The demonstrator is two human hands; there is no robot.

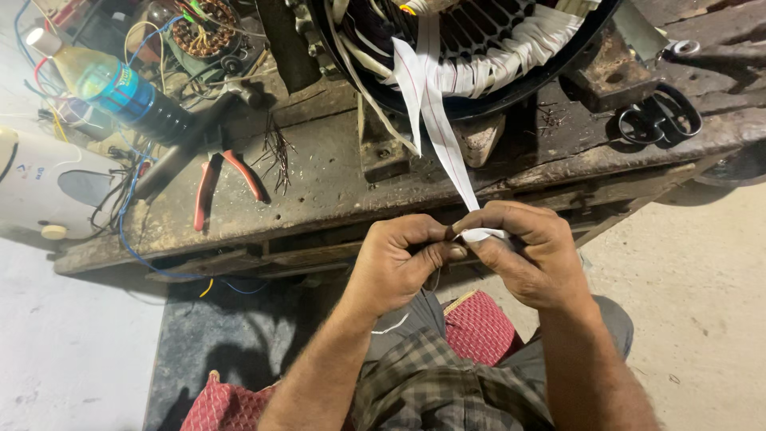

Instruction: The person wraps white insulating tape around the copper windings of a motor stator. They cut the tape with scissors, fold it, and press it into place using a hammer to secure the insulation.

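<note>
Pinching the white tape (pixel 447 152) between both hands (pixel 471 255) off the motor (pixel 511 48) on the counter (pixel 319 183), I'd say keep it flat and taut, no twists.

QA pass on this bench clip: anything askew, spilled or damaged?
Nothing spilled. The plastic bottle lies on its side among loose wires at the bench's far left. Cut wire scraps lie scattered beside the red-handled pliers. Both hands, left hand and right hand, pinch the white tape.
</note>
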